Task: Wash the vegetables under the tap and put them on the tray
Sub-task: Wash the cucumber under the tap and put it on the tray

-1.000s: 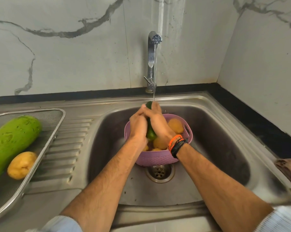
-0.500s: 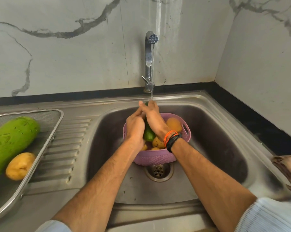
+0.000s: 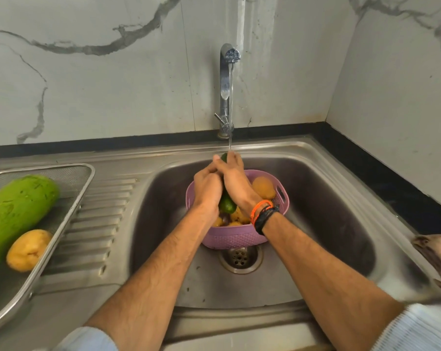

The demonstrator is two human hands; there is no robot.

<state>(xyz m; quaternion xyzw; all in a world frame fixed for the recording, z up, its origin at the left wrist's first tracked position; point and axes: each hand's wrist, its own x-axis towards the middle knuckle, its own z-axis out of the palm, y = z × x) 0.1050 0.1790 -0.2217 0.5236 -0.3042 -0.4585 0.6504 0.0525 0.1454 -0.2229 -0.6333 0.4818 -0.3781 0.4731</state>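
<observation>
Both hands are wrapped around a green cucumber [image 3: 227, 205], the left hand [image 3: 207, 187] and right hand [image 3: 236, 182] curled tight on it under the thin stream from the tap [image 3: 226, 89]. They hold it just above a purple basket [image 3: 229, 238] of potatoes sitting in the sink [image 3: 328, 224]. Off to the left, the mesh tray [image 3: 70, 198] holds a big green gourd [image 3: 16, 209] and a potato [image 3: 28, 249]

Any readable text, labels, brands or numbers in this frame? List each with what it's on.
None: no text, label, brand or number is legible.
The tap, purple basket, steel sink, tray, marble wall and wristbands show no lettering.
</observation>
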